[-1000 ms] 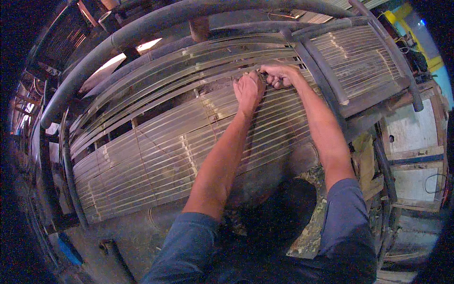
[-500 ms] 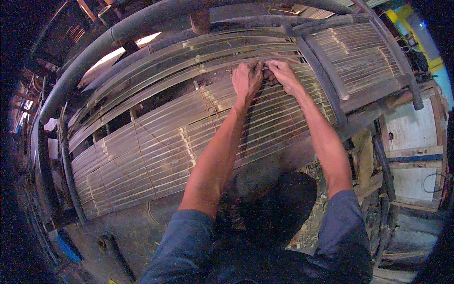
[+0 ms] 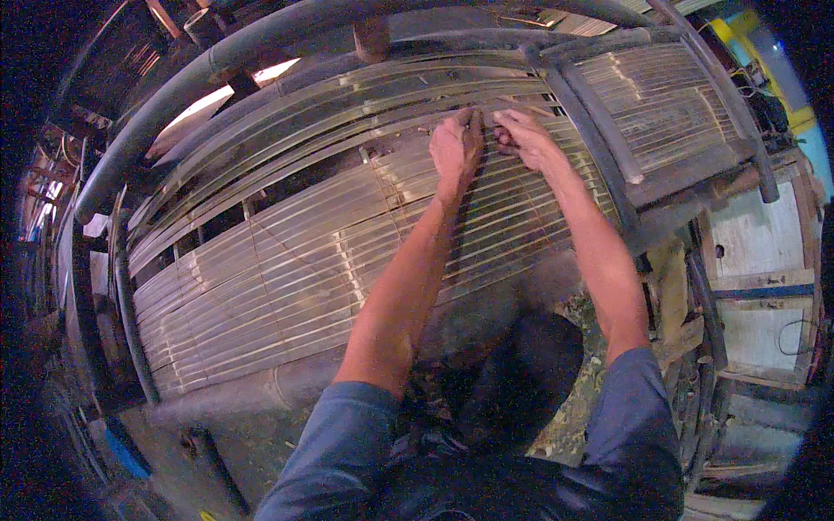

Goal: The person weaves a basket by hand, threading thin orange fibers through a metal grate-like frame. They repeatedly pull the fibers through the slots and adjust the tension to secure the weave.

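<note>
A long panel of thin split-bamboo slats (image 3: pixel 287 278) lies across a dark bamboo frame, with thin cords (image 3: pixel 254 247) running across the slats. Both my hands are at the panel's far edge, right of its middle. My left hand (image 3: pixel 456 149) is closed with its knuckles up, its fingertips pinched at the edge slat. Close to its right, my right hand (image 3: pixel 524 141) has its fingers curled and pinched together, a small gap from the left. Whatever lies between the fingertips is too small to make out.
Beyond my hands, several loose slats (image 3: pixel 304 117) span an open gap in the frame. A thick dark bamboo pole (image 3: pixel 148 130) curves along the far side. On the right, crossbars (image 3: pixel 599 122) border a second slatted section (image 3: pixel 656 104). Pale wooden panels (image 3: pixel 756 234) stand farther right.
My right hand has drawn slightly right, away from my left, opening a small gap between them. The left hand has hardly moved and stays at the edge slat.
</note>
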Motion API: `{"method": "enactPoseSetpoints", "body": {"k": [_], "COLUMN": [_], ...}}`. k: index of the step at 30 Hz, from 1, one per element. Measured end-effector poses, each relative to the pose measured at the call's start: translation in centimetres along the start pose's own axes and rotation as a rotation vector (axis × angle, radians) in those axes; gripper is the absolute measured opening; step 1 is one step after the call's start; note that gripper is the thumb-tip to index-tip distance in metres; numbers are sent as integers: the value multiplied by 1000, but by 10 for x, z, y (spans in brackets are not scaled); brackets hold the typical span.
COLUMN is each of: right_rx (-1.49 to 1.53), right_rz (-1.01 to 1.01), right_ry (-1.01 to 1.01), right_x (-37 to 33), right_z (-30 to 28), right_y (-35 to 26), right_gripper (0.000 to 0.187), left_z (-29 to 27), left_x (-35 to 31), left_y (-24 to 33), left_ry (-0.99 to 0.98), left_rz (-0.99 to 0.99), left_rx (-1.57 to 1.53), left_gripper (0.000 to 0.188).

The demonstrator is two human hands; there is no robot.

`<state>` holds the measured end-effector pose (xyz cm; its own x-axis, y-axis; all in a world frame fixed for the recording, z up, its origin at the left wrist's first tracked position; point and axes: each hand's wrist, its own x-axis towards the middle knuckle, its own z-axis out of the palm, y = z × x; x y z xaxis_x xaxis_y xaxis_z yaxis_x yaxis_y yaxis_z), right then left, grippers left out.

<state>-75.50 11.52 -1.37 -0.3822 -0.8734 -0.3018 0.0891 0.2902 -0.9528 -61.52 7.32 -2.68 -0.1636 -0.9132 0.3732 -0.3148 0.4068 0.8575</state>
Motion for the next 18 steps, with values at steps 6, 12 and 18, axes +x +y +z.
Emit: {"method": "enactPoseSetpoints", "body": {"k": [6,12,18], "right_rx": [-256,-491,-181], "right_rz": [33,29,-186], "right_ry": [-102,-293,64], "right_x": [-61,-115,-64], "right_z": [-39,-61,-22], "right_y": [-24,-80,-84], "right_gripper": [18,23,31], "left_z": [1,6,6], "left_x": [2,1,-3], "left_y": [-6,-14,-11], "left_ry": [-73,-91,58], "left_rz": [48,122,278], "left_rx": [71,103,5], "left_gripper": [25,23,24]}}
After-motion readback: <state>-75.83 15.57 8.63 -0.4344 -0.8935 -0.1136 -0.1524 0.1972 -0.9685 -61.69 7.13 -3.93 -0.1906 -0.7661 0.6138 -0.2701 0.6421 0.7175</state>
